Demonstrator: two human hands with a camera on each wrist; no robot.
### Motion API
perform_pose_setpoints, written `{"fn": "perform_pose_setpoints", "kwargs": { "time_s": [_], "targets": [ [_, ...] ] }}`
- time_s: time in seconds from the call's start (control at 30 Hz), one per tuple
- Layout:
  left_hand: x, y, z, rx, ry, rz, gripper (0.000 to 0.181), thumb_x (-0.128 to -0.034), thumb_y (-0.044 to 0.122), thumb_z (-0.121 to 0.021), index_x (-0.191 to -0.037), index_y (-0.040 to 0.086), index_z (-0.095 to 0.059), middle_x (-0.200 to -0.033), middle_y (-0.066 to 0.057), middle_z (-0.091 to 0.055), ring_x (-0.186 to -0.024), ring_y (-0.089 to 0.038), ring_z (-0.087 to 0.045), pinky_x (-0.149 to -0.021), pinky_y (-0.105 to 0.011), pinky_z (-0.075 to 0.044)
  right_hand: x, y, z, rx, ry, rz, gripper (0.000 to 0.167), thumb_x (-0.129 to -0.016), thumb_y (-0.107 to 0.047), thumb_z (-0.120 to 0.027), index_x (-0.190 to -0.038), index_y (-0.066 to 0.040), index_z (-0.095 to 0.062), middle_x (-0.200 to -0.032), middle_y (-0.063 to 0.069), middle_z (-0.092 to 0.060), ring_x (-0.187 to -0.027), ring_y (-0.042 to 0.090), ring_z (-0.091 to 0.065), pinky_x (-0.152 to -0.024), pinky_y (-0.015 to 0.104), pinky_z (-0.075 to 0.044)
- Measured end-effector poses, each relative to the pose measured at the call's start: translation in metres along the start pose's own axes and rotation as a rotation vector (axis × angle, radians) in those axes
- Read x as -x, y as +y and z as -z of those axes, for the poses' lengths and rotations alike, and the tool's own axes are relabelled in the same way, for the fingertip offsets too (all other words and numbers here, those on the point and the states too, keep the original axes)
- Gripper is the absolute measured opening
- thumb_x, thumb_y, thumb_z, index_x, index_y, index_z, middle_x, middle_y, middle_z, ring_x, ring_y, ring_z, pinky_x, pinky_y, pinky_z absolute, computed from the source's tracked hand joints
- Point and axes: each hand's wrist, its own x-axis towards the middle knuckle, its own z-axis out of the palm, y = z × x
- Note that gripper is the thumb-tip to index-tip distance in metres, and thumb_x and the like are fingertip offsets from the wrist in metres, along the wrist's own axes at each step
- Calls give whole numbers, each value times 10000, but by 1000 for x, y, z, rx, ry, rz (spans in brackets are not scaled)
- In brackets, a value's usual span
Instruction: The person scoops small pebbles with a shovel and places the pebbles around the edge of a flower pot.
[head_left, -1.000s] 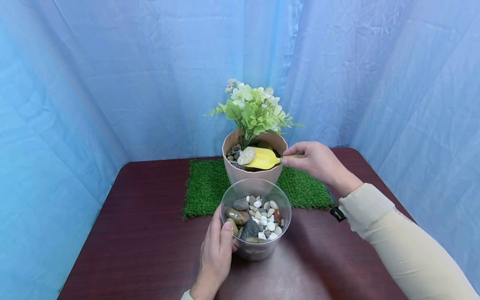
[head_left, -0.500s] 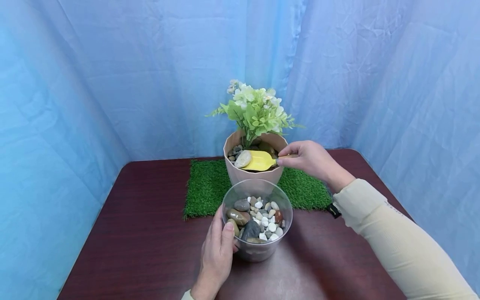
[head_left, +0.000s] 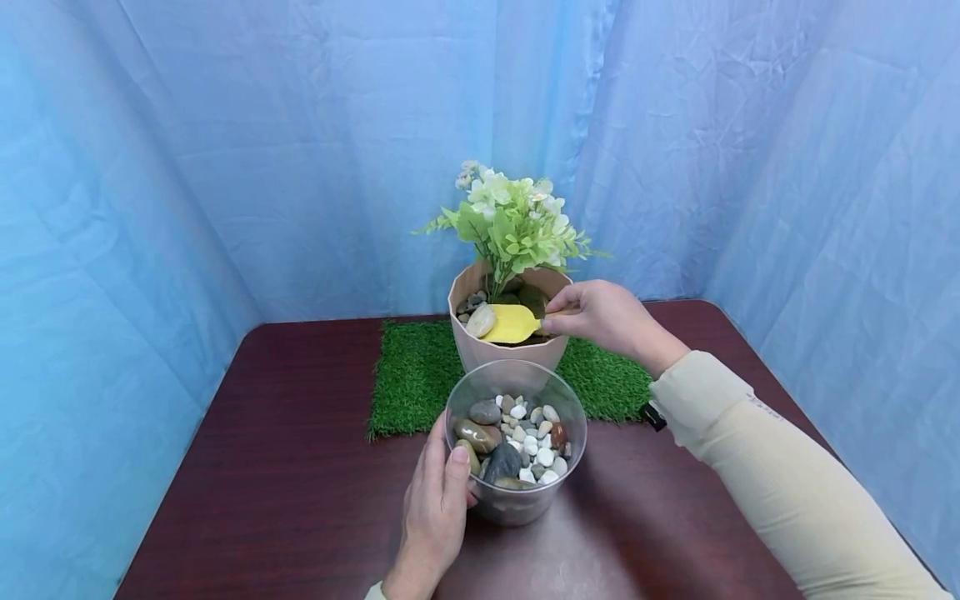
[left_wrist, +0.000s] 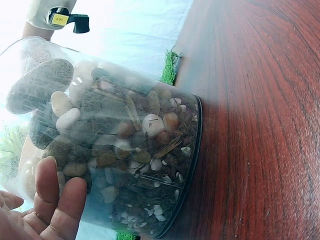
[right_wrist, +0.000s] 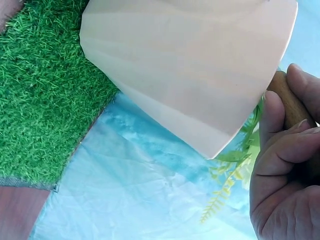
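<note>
My right hand [head_left: 609, 321] pinches the wooden handle [right_wrist: 286, 97] of a small yellow shovel [head_left: 512, 323], its blade inside the pink flower pot [head_left: 510, 356]. A large pale stone [head_left: 481, 321] lies at the blade's tip, by the pot's left front rim. Smaller stones and some dark soil show in the pot around the stems of a white-flowered plant [head_left: 513, 221]. Nearer the front, my left hand [head_left: 435, 508] grips the left side of a clear container [head_left: 517, 500] of mixed stones; the left wrist view shows its fingers [left_wrist: 70, 205] on the wall.
Green artificial grass [head_left: 412, 375] lies beneath the pot, on a dark red wooden table [head_left: 300, 467]. Blue curtains [head_left: 360, 167] hang behind and at both sides. The clear container stands directly in front of the pot.
My right hand has moved left and slightly down with the shovel, whose blade has tilted. The pale stone has shifted left and down toward the pot's rim. My left hand keeps its hold.
</note>
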Motion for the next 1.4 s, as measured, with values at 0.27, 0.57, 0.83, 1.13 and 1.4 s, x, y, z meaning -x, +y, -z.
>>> {"fn": "perform_pose_setpoints", "kwargs": {
  "time_s": [0.27, 0.57, 0.83, 1.13, 1.4],
  "targets": [
    [0, 1, 0, 5, -5, 8, 529, -1123, 309, -451, -1640, 271, -346, -1347, -73, -623, -630, -8, -597, -675, -265, -513, -4, -14, -3, 108, 2, 25, 265, -942, -365, -767, -1129, -179, -799, -1082, -23, -779, -918, 170, -720, -835, 440, -560],
    [0, 0, 0, 10, -8, 15, 538, -1123, 321, -454, -1644, 316, -325, -1421, -67, -591, -634, -16, -600, -682, -264, -525, 5, -24, -4, 205, 62, 50, 238, -957, -346, -756, -1139, -198, -793, -1045, -43, -791, -940, 176, -736, -858, 450, -566],
    [0, 0, 0, 18, -8, 6, 534, -1123, 314, -452, -1644, 284, -335, -1431, -72, -585, -640, -17, -601, -678, -263, -528, 14, -23, -1, 282, 136, 104, 218, -957, -323, -763, -1129, -196, -804, -1024, -35, -795, -873, 175, -735, -768, 453, -574],
    [0, -2, 0, 6, 0, -5, 537, -1124, 296, -449, -1647, 286, -325, -1355, -89, -619, -631, -20, -598, -663, -262, -518, 22, -18, 2, 309, 222, 127, 182, -959, -292, -769, -1101, -184, -805, -1015, 9, -791, -879, 213, -739, -735, 472, -571],
    [0, -1, 1, 7, -11, 8, 538, -1126, 315, -446, -1648, 308, -314, -1307, -52, -627, -631, -32, -603, -676, -260, -516, 30, -18, 4, 298, 260, 137, 171, -965, -282, -753, -1103, -195, -805, -1000, 0, -785, -859, 193, -727, -715, 457, -563]
  ]
}}
